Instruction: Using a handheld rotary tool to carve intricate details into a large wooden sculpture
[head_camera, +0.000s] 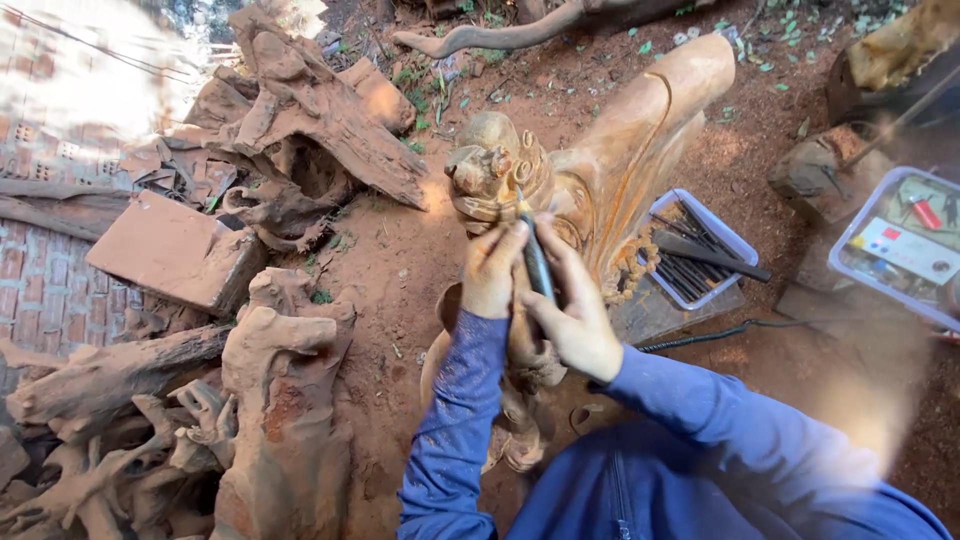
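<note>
A tall carved wooden sculpture (620, 130) stands in front of me on red earth, with a rounded carved head (490, 165) at its left. Both my hands grip a slim dark rotary carving tool (536, 262). My left hand (492, 270) holds it from the left side, my right hand (578, 310) wraps it from the right. The tool's tip touches the carved head near its lower right. I wear blue sleeves. A black cable (715, 335) runs off to the right.
A clear plastic tray of dark chisels (700, 250) rests right of the sculpture. A second plastic box with small items (900, 245) lies at the far right. Rough root stumps (285, 400) and wood pieces (310, 110) crowd the left. A reddish block (170, 250) lies by a brick wall.
</note>
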